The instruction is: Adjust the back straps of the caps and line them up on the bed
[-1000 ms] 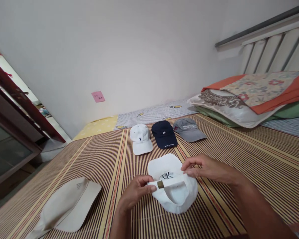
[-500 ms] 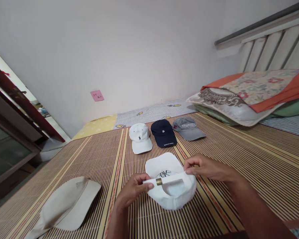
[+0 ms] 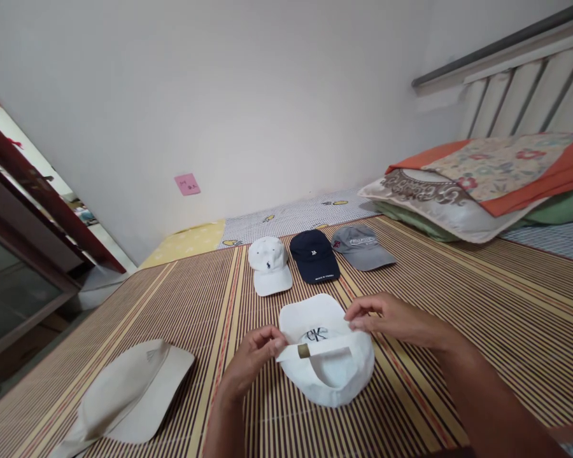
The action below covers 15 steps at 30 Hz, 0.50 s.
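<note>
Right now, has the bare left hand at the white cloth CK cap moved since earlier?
Yes: left hand shifted slightly left and up in frame, judged against the pink paper note on the wall.

A pink note [image 3: 187,184] marks the far pale wall [image 3: 291,108]. Pillows [image 3: 463,213] lie piled at far right, beside a white slatted panel [image 3: 530,95]. A dark red door [image 3: 67,213] stands left.

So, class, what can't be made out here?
Head view: brim lettering on the navy cap, too small.
Head view: writing on the pink note, too small.
Head view: near end of the beige cap, cut off by bottom edge.
Head view: part of the white CK cap, hidden by the right fingers.
</note>
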Motion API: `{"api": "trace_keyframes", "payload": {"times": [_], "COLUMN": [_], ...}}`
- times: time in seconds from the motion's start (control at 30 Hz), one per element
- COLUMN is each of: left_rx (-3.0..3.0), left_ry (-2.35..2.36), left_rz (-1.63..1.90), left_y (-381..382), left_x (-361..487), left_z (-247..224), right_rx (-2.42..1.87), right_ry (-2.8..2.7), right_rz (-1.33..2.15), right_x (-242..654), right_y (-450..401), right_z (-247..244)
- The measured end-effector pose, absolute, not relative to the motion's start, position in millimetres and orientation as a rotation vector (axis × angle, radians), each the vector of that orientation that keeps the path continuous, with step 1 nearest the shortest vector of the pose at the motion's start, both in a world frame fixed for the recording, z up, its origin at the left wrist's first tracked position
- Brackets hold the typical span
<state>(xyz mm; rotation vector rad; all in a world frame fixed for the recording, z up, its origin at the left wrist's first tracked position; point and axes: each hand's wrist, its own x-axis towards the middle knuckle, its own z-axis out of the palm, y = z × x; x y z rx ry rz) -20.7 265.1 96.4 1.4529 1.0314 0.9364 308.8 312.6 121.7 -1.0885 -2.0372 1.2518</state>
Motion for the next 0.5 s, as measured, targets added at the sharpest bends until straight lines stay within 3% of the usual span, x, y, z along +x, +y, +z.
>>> {"api": "trace_keyframes", "payload": {"times": [0.17,0.3,0.5], "left_rx": [1.490,1.424,1.680], "left_ry": [1.232,1.307,1.196], "left_rz": [1.080,0.978,0.849], "left_y": [270.4,275.6,275.2], "left_x": [-24.2,-29.6,-30.4], "left_z": [91.4,74.5,67.5], "right_rx": [-1.160,-1.243,-1.099], "right_ry": [-1.954,-2.003,-2.008], "right_rz": [1.065,0.914,1.205], "right_x": [313.2,320.5,320.6], "right_y": [319.5,332.6,339.2], "right_z": [117.1,91.4,73.0]}}
